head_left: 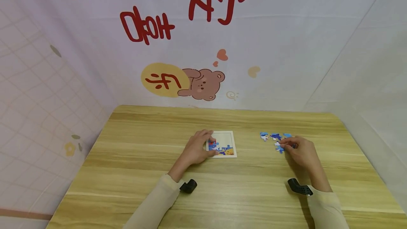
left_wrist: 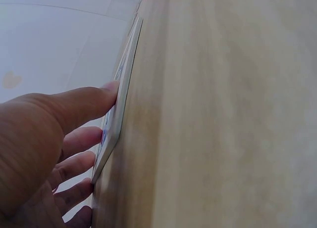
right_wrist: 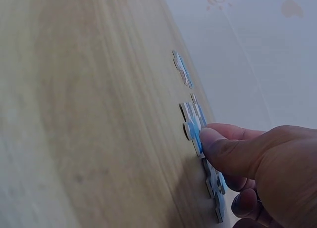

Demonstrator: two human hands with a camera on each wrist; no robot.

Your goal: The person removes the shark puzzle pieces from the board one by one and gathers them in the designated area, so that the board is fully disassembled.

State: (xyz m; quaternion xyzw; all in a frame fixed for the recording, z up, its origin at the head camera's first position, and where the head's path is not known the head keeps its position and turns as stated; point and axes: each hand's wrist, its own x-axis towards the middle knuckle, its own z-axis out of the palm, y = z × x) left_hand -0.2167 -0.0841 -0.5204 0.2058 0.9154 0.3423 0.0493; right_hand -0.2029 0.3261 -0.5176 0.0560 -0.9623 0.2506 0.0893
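A square jigsaw tray point(head_left: 234, 144) with a white rim lies on the table, some colourful pieces point(head_left: 227, 150) fitted along its lower and left part. My left hand point(head_left: 198, 147) holds it at the left side, thumb on the near rim and fingers curved about the far left corner. The left wrist view shows the thumb point(left_wrist: 89, 102) pressed at the tray's edge. To the right, my right hand point(head_left: 300, 151) pinches a blue-and-white jigsaw piece point(head_left: 279, 147) between thumb and fingertips, close over the table. In the right wrist view, the thumb covers part of this piece point(right_wrist: 191, 121).
Several loose blue jigsaw pieces lie around the right hand, among them one at the left point(head_left: 264, 136) and a dark blue one point(head_left: 275, 136). The wooden table point(head_left: 248, 193) meets a printed cloth backdrop point(head_left: 270, 91) at its far edge. Black devices point(head_left: 189, 186) sit at both wrists.
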